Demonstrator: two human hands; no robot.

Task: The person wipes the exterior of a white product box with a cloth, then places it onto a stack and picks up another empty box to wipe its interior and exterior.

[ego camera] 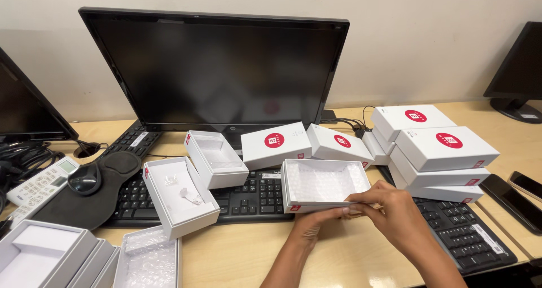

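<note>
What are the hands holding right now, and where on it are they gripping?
Both hands hold an open white box by its near edge: the left hand underneath, the right hand on the near right corner.

Matt white cardboard box point(324, 182) lined with bubble wrap — beside it, a glossy black plastic monitor point(214, 68); smooth wood-look desk point(237, 254).

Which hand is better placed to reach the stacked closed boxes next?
Probably the right hand: it sits nearer the stacked closed boxes, while the left hand supports the open box from beneath.

Left hand point(316, 219) cupped underneath, right hand point(389, 208) curled in a pinching grip.
</note>
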